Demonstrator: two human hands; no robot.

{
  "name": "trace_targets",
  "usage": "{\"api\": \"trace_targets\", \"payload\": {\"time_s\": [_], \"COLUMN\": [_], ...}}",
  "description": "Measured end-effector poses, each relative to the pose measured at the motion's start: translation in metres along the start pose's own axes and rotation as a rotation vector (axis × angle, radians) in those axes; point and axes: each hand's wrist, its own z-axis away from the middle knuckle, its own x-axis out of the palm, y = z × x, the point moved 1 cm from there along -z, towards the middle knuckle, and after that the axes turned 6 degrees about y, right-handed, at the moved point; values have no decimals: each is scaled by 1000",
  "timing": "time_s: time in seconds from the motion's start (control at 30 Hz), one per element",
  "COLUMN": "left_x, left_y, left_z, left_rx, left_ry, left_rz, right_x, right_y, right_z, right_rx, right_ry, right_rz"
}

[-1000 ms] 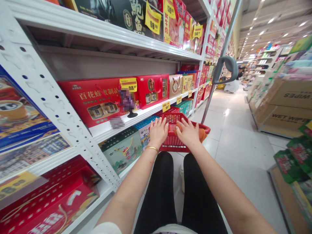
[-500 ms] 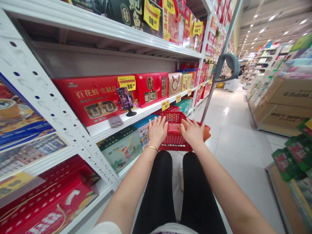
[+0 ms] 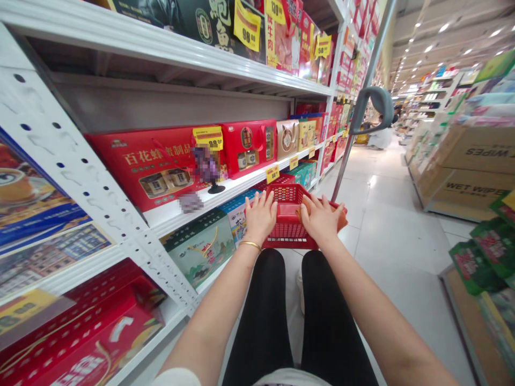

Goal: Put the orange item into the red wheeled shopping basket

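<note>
My left hand (image 3: pixel 260 219) lies at the left side of the red plastic basket (image 3: pixel 287 238), fingers spread and apart, with a gold bangle on the wrist. My right hand (image 3: pixel 321 219) is on the basket's right side, over an orange-brown cloth (image 3: pixel 341 219) that bulges out on both sides of it. Its thumb and fingers curve around the cloth, and the palm's underside is hidden. Between the hands a smooth red panel of the basket (image 3: pixel 287 212) shows. The basket stands in front of my knees, and a grey pole with a looped handle (image 3: pixel 372 110) rises from its right side.
White shelves (image 3: pixel 161 225) with gift boxes (image 3: pixel 140 166) and yellow price tags run along the left. A small stand (image 3: pixel 216 188) with a blurred screen sits on the shelf edge. Cartons of wet wipes (image 3: pixel 475 182) are on the right. A person (image 3: pixel 382 136) crouches far down the aisle.
My right hand has shifted slightly right over the cloth, its fingers spreading a little more. My left hand stays in place. The view has shifted slightly.
</note>
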Motion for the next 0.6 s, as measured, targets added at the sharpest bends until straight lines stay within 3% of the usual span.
{"api": "trace_targets", "payload": {"time_s": [0.2, 0.3, 0.47, 0.6], "left_x": [-1, -1, 0, 0], "left_y": [-1, 0, 1, -1], "left_z": [0, 0, -1, -1], "left_rx": [-5, -3, -1, 6], "left_ry": [-10, -11, -3, -3], "left_rz": [-29, -24, 0, 14], "right_x": [8, 4, -4, 1], "right_y": [-44, -27, 17, -6], "right_z": [5, 2, -2, 2], "right_rx": [-272, -278, -87, -124], "right_ry": [-43, -60, -38, -28], "right_rz": [-65, -56, 20, 7]}}
